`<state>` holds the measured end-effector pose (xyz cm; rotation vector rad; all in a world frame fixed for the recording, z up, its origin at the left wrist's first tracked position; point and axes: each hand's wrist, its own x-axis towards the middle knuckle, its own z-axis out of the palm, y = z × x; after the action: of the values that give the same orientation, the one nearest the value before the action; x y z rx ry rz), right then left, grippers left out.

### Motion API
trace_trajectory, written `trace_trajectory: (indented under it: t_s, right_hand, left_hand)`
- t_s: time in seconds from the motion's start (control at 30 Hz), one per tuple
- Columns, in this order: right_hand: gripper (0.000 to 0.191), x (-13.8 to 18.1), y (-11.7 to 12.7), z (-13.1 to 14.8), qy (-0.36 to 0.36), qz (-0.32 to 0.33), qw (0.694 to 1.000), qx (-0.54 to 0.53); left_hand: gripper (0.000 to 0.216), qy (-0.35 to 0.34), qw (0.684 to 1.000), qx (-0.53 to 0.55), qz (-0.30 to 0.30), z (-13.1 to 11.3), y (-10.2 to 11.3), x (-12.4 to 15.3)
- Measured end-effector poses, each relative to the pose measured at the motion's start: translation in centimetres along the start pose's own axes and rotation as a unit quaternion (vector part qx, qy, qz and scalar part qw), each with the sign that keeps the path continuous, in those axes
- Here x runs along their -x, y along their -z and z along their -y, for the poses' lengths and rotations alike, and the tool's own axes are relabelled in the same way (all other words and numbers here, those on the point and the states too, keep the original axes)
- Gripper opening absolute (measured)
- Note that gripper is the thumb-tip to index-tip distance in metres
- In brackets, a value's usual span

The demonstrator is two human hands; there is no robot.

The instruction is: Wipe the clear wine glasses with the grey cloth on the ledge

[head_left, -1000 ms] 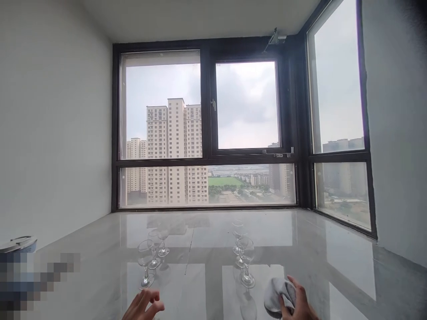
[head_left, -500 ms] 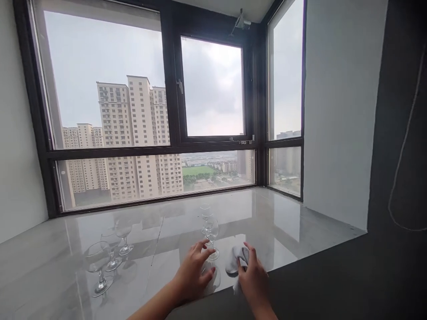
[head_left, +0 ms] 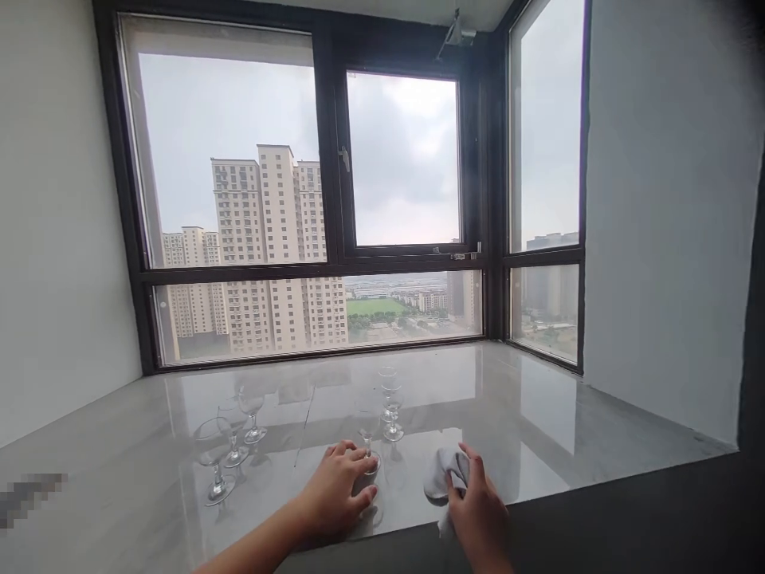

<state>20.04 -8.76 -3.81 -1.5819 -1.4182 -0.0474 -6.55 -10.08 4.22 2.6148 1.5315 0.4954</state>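
At the front of the glossy sill, my left hand (head_left: 342, 486) has its fingers at the foot of a small stemmed wine glass (head_left: 368, 440). Its thumb lies in front of the foot, and the fingers partly cover the glass. A pale grey-white cloth (head_left: 445, 472) is bunched in my right hand (head_left: 478, 506), pinched between thumb and fingers near the front edge. Just behind the held glass stand another stemmed glass (head_left: 393, 414) and a third glass (head_left: 388, 384), one behind the other. All of them are upright and clear.
Left on the sill (head_left: 287, 454) stand three more stemmed glasses, the nearest glass (head_left: 215, 458) closest to the front. The sill's front edge runs beneath my hands. Behind are dark-framed windows (head_left: 412, 259), with a white wall (head_left: 663, 239) at right.
The view has swung left, so everything sits farther right. Relative to the glasses behind it, the front glass has shifted left together with my left hand. My right hand still grips the cloth.
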Motion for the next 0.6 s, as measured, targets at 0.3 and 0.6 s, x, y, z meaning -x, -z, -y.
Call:
trace_trajectory:
  t_s: [0.3, 0.6]
  right_hand:
    - [0.051, -0.3, 0.6, 0.2, -0.013, 0.021, 0.999, 0.030]
    - [0.046, -0.2, 0.2, -0.2, 0.011, 0.009, 1.000, 0.020]
  left_hand:
    - [0.059, 0.248, 0.965, -0.084, 0.029, 10.3, 4.4, 3.4]
    - [0.075, 0.360, 0.928, -0.087, 0.040, 13.0, 4.1, 3.1]
